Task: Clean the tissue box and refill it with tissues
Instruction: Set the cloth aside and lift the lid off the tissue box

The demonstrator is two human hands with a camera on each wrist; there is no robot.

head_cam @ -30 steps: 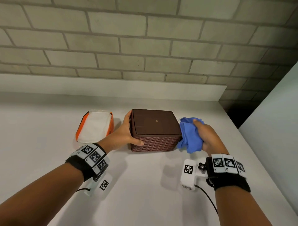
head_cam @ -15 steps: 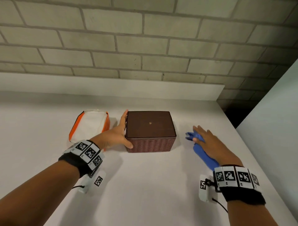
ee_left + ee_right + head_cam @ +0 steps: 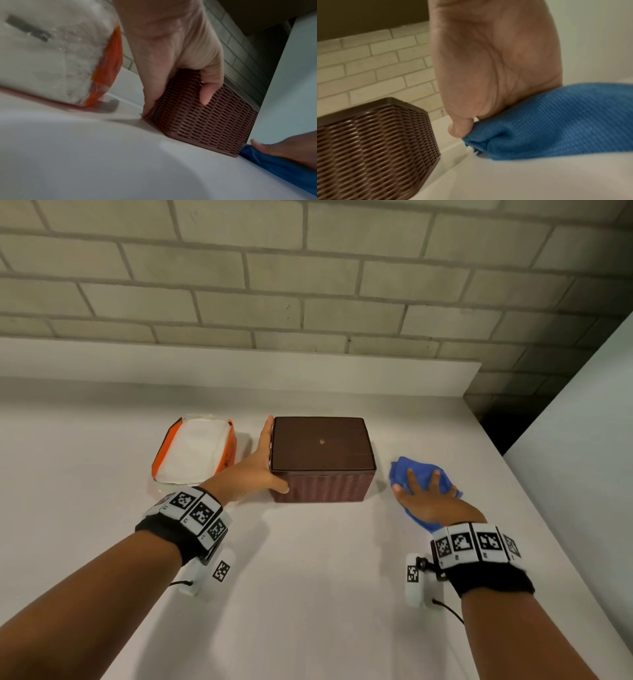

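Two hands: left hand (image 3: 255, 470) grips tissue box (image 3: 322, 458); right hand (image 3: 430, 498), fingers spread, presses cloth (image 3: 416, 474). Wiping seems finished; opening comes next.

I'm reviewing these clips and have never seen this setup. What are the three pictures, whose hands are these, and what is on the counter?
No machine here: a person works with bare hands, wearing a camera on the head and one on each wrist. The wide picture is the head view; the two close, tilted ones look along each hand. On the white counter stand a brown woven tissue box, a pack of tissues to its left and a blue cloth to its right. The left hand holds the box's left end, thumb on the front. The right hand rests flat on the cloth, apart from the box.
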